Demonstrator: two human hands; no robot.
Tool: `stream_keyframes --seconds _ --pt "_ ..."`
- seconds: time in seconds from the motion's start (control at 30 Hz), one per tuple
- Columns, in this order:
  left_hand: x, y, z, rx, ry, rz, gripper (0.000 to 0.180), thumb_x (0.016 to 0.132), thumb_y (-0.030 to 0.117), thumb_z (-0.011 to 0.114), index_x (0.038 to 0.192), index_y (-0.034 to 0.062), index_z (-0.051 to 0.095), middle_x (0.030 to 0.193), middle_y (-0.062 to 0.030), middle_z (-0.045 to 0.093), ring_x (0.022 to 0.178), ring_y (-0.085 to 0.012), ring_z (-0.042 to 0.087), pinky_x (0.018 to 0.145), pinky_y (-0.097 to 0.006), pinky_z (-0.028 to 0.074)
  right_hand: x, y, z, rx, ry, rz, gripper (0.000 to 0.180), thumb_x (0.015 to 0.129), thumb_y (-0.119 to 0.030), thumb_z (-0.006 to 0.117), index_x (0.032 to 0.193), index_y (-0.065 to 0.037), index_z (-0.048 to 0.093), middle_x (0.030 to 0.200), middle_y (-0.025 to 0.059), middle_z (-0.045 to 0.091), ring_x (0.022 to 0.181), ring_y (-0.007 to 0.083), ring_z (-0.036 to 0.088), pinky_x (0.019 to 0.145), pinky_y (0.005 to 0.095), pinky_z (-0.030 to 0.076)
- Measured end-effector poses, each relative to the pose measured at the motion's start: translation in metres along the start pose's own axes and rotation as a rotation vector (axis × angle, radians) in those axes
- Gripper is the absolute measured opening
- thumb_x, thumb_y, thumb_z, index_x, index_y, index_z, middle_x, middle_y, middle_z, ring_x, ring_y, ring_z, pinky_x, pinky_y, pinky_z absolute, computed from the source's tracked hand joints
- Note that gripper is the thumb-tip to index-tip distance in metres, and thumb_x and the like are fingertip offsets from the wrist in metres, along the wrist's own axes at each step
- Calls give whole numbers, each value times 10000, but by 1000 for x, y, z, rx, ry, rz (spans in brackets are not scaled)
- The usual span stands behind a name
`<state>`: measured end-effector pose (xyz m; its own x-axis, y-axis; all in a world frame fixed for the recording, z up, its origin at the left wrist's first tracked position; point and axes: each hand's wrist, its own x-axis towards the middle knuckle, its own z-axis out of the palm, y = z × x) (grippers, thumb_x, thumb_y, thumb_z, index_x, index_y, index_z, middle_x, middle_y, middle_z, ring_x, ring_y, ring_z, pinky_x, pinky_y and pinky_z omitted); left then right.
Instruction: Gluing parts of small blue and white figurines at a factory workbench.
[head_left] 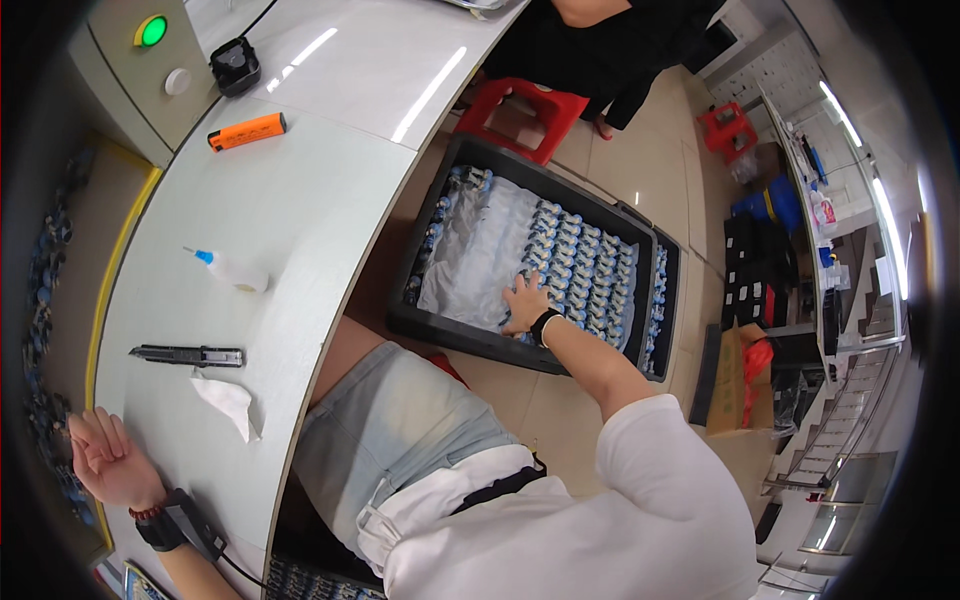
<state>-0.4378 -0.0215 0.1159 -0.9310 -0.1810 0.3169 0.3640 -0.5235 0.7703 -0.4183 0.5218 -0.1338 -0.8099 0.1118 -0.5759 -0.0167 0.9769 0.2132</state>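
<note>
My right hand [525,303] reaches into a black plastic crate [540,362] on my right. Its fingers are spread at the border between a translucent plastic sheet [478,245] and rows of small blue-and-white figure-like parts [583,262]. Whether the fingertips press on a part or on the sheet, I cannot make out. On the left, my left hand [112,465] hovers by the yellow-edged border of the worktable, palm turned up and fingers loosely bent, nothing visible in it. A dark strap circles that wrist. Beyond the border lie more small parts [45,290], blurred and dark.
On the white table [320,215] lie an orange cylinder [247,132], a blue-tipped squeeze bottle [238,272], a black utility knife [190,356] and a crumpled tissue [228,402]. A red stool [522,115] and a person in black [600,50] are beyond the crate.
</note>
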Motion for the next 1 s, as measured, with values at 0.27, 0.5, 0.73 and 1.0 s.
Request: stream_keyframes --seconds 0.27,0.5,0.73,1.0 --pt "0 -1 3 1 31 -1 253 831 162 373 608 85 283 545 2 235 465 -66 215 429 -203 205 -2 6 2 78 29 -49 725 502 -502 659 1096 -126 479 1195 178 313 1134 433 221 779 540 368" --pt "-1 0 3 26 48 8 245 831 164 370 614 82 290 544 5 237 466 -68 215 429 -201 205 -1 12 0 24 26 -92 689 508 -505 652 1076 -147 501 1146 185 363 1130 419 243 792 520 366" --pt "0 -2 3 34 43 12 242 829 169 367 616 78 295 540 3 242 465 -70 220 427 -199 208 0 24 6 82 -10 -157 692 517 -535 628 1099 -186 493 1157 191 369 1124 418 253 811 527 355" --pt "-1 0 4 31 36 8 240 824 162 368 614 77 291 534 6 238 471 -70 223 430 -200 210 -2 21 0 72 -74 -127 703 527 -551 610 1122 -197 484 1187 176 358 1150 456 205 828 626 267"
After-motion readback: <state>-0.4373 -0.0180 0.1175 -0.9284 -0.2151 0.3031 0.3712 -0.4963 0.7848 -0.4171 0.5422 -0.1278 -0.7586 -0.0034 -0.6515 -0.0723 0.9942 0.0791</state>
